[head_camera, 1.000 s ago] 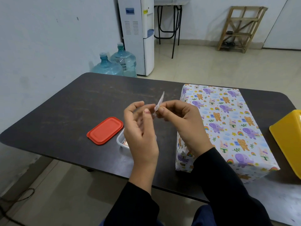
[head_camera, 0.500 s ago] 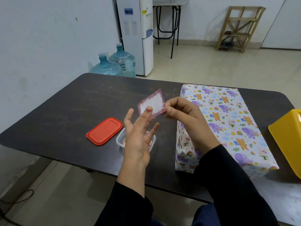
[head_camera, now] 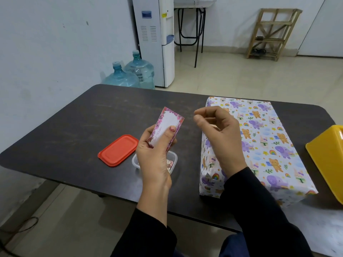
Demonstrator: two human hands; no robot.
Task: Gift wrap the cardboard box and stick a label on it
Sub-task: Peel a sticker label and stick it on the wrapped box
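The cardboard box (head_camera: 269, 145) lies on the right half of the dark table (head_camera: 74, 127), fully covered in white paper printed with elephants, bears and rainbows. My left hand (head_camera: 156, 160) holds a small label (head_camera: 168, 125) upright in front of me, thumb pressed on its face; the label has a floral border and reads "Best Wishes". My right hand (head_camera: 220, 134) hovers just right of the label, above the box's left edge. Its fingers are curled, with thumb and forefinger pinched. A pale scrap, seemingly the label's backing, shows inside them.
A red lid (head_camera: 118, 150) lies left of a small clear container (head_camera: 173, 158) of labels, which is partly hidden by my left hand. A yellow tray (head_camera: 328, 156) sits at the table's right edge. Water bottles (head_camera: 130, 73) and a dispenser (head_camera: 156, 39) stand beyond the table.
The two hands were together working at the label's edge. The label now stands face-on in my left hand, and my right hand has drawn away to the right.
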